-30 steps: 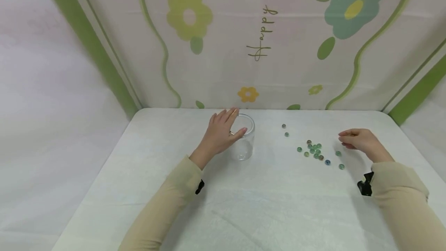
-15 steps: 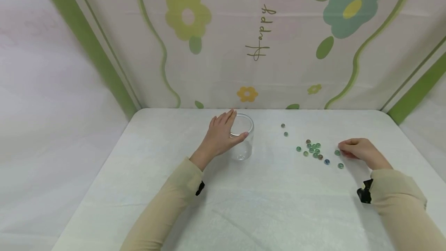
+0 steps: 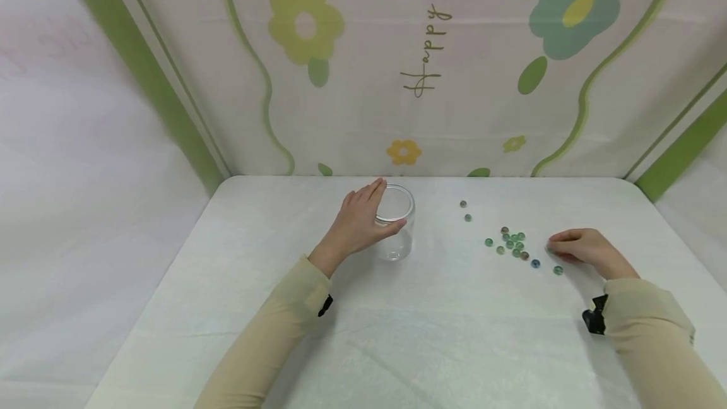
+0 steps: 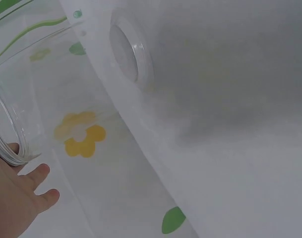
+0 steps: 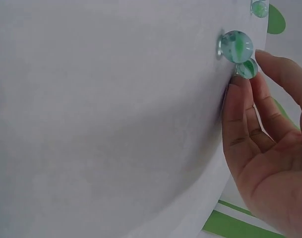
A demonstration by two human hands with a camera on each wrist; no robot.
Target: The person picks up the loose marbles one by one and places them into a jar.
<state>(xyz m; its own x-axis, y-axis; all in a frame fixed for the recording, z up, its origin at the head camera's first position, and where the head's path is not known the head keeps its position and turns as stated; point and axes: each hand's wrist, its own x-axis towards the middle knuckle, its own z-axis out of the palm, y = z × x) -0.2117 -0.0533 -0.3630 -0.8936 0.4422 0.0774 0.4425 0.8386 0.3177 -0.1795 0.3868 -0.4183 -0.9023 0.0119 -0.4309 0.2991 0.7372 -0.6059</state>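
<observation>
A clear glass jar (image 3: 396, 242) stands upright on the white-covered table, its round mouth facing up. My left hand (image 3: 354, 226) holds the jar near its rim, thumb across the near side and fingers along the far side. In the left wrist view, two fingertips (image 4: 40, 171) stick out past the rim. On the right, my right hand (image 3: 587, 250) is low at the table, its thumb and fingers pinching a green marble (image 5: 248, 68). Right beside it, in the right wrist view, lies another clear green marble (image 5: 236, 47).
Several green, brown and blue marbles (image 3: 510, 245) lie loosely grouped left of my right hand. Two more marbles (image 3: 467, 218) lie between that group and the jar. A floral cloth (image 3: 477, 81) hangs behind the table's back edge (image 3: 284, 177).
My right hand has lowered to the table and moved slightly left, closing its fingertips on a marble that was lying uncovered. The left hand and the jar have hardly moved.
</observation>
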